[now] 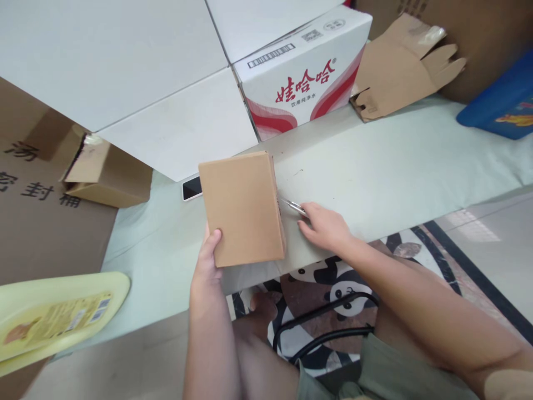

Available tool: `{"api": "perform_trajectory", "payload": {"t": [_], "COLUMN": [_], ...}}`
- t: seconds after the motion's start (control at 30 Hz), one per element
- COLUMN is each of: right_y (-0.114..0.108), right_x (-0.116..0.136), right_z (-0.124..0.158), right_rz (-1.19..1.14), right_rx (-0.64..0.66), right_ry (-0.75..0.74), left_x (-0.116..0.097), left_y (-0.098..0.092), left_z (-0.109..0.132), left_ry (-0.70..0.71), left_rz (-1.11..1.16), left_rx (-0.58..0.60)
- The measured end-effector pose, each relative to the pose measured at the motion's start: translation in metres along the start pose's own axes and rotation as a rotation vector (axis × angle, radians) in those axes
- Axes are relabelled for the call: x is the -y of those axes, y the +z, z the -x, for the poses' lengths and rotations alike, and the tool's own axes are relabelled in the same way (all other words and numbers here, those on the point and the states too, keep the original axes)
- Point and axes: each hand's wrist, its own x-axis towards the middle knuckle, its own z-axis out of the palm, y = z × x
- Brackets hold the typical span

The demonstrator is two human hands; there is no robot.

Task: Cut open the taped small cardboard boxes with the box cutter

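A small brown cardboard box (244,211) is tilted up over the table, its plain face toward me. My left hand (209,253) grips its lower left corner, thumb on the face and the other fingers hidden behind. In my closed right hand (325,225) is a slim silver metal tool (294,207), perhaps scissors; its handle is hidden by the fingers. The tip points at the box's right side, where the edge looks rough. Whether the tip touches the box I cannot tell. A phone (192,189) lies partly behind the box.
A pale green cloth (395,161) covers the table. White cartons (303,91) stand along the back. Flattened cardboard (400,72) and a blue container (503,100) are at right. An opened brown box (112,172) and a yellow bottle-shaped container (62,316) are at left.
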Motion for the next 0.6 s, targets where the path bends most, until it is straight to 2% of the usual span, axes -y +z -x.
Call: {"api": "perform_trajectory", "payload": {"t": [0.6], "right_y": [-0.0006], "right_x": [0.0001], "right_z": [0.0001], "right_rz": [-0.002], "right_rx": [0.004], "right_ry": [0.001], "left_x": [-0.0002], "left_y": [-0.0007], "left_z": [-0.0002], "left_ry": [0.011], "left_rz": [-0.024], "left_rx": [0.000]}}
